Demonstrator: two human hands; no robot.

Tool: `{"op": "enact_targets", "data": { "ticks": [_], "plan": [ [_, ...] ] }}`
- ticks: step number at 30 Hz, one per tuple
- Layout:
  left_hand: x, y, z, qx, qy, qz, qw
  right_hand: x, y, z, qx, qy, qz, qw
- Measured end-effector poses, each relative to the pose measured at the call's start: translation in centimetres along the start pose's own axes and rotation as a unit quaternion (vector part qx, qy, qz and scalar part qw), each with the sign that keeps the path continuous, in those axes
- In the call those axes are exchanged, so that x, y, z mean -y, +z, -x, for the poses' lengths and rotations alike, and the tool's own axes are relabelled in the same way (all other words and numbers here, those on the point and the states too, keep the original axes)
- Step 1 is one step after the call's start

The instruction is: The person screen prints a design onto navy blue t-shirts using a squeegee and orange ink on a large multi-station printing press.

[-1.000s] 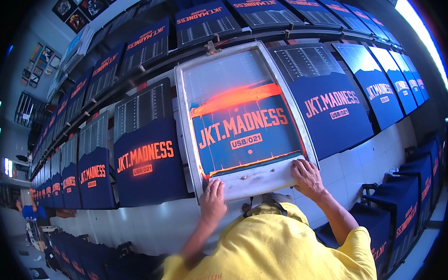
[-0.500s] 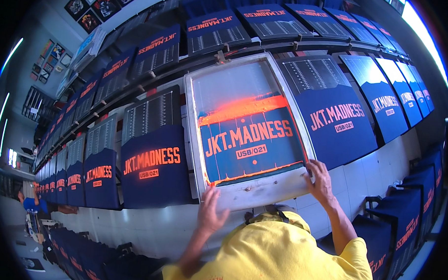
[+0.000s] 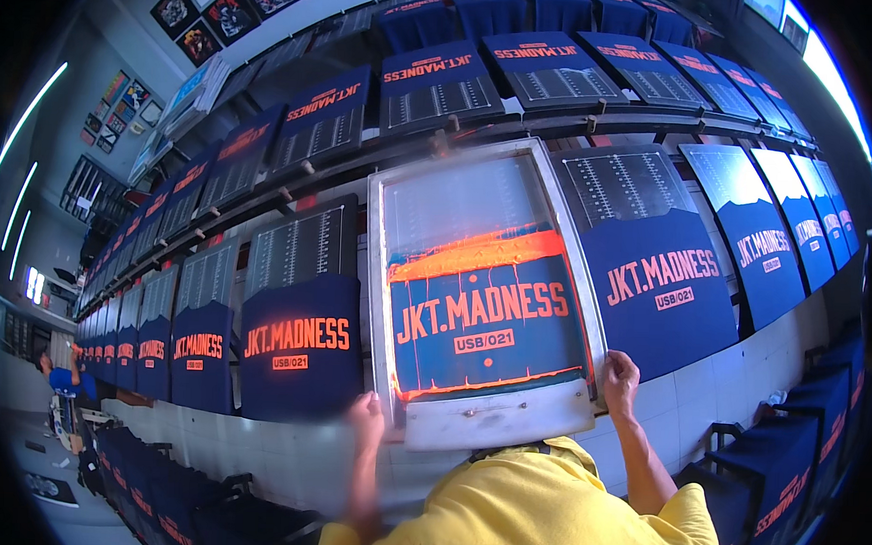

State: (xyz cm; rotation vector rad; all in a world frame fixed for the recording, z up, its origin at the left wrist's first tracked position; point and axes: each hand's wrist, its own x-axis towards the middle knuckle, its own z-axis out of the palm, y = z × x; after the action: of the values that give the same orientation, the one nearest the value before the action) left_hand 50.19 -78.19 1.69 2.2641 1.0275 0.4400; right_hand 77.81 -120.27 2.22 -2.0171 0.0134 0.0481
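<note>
A screen-printing frame [image 3: 579, 306] with a pale metal rim lies over one of the boards in front of me. Its mesh shows orange lettering, and a thick band of orange ink [image 3: 485, 255] crosses its middle. My left hand [image 3: 366, 419], somewhat blurred, is curled just off the frame's lower left corner. Close beside the lower right edge, my right hand [image 3: 621, 377] has its fingers folded in. I see nothing held in either hand. What lies under the frame is mostly hidden.
Dark blue printed T-shirts on boards flank the frame, such as one shirt [image 3: 299, 330] at left and another shirt [image 3: 657, 280] at right. A second row of boards [image 3: 442, 90] runs behind. More shirts [image 3: 785, 458] hang near right. A person in blue [image 3: 67, 380] is far left.
Both hands have come off the frame's near edge, and their fingers have curled from outstretched to closed. The view has shifted slightly. Ink and lettering look the same.
</note>
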Motion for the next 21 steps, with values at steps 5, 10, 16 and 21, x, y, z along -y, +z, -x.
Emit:
{"op": "enact_targets", "data": {
  "ticks": [5, 10, 16, 21],
  "plan": [
    [-1.2, -0.7, -0.8, -0.013, -0.078, 0.061, 0.995, 0.7, 1.0, -0.5, -0.007, 0.010, -0.046, 0.999],
    [-3.0, -1.9, -1.8, 0.052, -0.146, 0.060, 0.986, 2.0, 0.8, -0.7, 0.005, 0.013, -0.040, 0.999],
    [0.9, -1.6, -2.6, 0.088, -0.192, 0.091, 0.973, 2.3, 0.9, -0.7, 0.007, -0.003, -0.028, 1.000],
    [1.0, -1.6, -3.1, 0.105, -0.223, 0.152, 0.957, 0.8, 1.5, -1.2, -0.017, -0.031, -0.042, 0.998]
  ]
}}
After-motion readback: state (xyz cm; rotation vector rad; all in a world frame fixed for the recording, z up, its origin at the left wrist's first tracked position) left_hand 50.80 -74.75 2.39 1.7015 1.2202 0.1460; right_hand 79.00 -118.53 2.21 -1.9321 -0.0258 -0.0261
